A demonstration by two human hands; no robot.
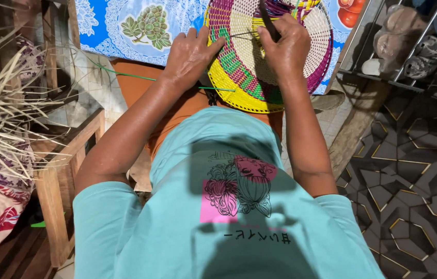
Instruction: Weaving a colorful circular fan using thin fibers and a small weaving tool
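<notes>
My left hand (190,54) braced the basket (239,77) rim, fingers spread; my right hand (286,45), above its centre, pinched a dark strand (242,35). I judged steady tension mattered.

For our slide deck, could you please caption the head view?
Left hand steadies a round multicoloured woven basket while right hand works a strand.

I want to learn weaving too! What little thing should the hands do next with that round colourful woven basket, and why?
Probably pull the thin dark strand snug. The right hand pinches it against the round woven basket of yellow, green, purple and cream bands, and the left hand steadies the yellow rim. The strand spans tautly between the hands, so tightening seems the likely next step.
</notes>
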